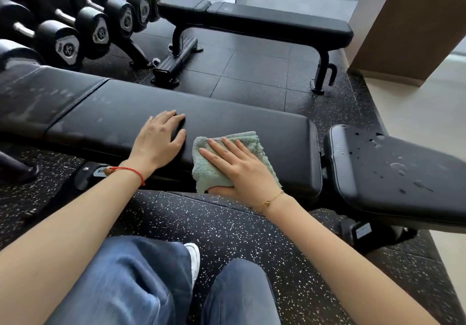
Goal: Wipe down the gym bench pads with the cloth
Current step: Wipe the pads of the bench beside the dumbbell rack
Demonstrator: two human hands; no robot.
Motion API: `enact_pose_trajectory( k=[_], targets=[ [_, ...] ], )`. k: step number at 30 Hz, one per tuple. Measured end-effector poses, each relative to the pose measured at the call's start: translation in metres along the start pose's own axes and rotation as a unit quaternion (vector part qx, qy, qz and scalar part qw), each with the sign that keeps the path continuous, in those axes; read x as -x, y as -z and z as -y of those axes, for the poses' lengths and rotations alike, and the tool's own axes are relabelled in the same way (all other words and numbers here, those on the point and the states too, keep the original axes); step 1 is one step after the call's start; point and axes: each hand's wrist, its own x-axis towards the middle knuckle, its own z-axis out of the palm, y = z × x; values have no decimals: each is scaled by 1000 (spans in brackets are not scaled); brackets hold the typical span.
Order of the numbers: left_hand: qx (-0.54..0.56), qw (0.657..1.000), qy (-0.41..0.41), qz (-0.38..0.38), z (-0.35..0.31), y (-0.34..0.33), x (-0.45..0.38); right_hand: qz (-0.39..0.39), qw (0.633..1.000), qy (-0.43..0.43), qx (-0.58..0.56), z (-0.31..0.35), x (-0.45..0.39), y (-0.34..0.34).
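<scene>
Two pads of the near bench are in view, and neither looks finished: the long back pad carries faint dull streaks toward its left part, and the seat pad at the right is dotted with droplets and pale flecks, so most of the wiping seems left, by my reading. A green terry cloth, folded, lies on the back pad's near edge and droops over it. The right hand presses it flat, fingers straight and spread on top, thumb tucked beneath the hanging fold. The left hand rests bare on the pad just beside the cloth, fingers relaxed, holding nothing.
</scene>
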Motion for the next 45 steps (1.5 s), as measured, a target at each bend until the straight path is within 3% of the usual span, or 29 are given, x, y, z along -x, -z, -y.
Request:
enact_pose_trajectory(
  k=[3, 7, 14, 19, 22, 26, 31, 35, 38, 42, 45],
  targets=[
    [6, 1000, 6, 4, -2, 1, 2, -16, 1000, -4, 18, -19, 45, 13],
    [2, 1000, 14, -4, -5, 0, 2, -25, 996, -88, 0, -48, 92, 30],
    [9, 999, 23, -22, -9, 0, 1, 19, 998, -55, -28, -5, -3, 10],
    [18, 999, 12, -26, -3, 0, 3, -37, 998, -37, -42, -18, 37, 13],
    [17, 1000, 10, -24, -2, -1, 3, -55, 993, -95, -51, -43, 81, 25],
    [15, 1000, 1, -24, -2, -3, 3, -70, 960, -218, -164, -60, 81, 39],
    [14, 1000, 17, -5, -20, -5, 8, -31, 966, -194, -169, -41, 25, 28],
    [40, 997, -62, 9, -69, -14, 17, -44, 954, -201, -219, -34, 53, 40],
    [55, 991, -116, 32, -111, -31, 13, -81, 935, -269, -217, -39, 99, 56],
    [67, 982, -164, 68, -160, -55, 10, -133, 904, -374, -160, -66, 163, 87],
    [58, 979, -179, 83, -186, -66, 6, -124, 894, -422, -90, -83, 191, 92]
  ],
)
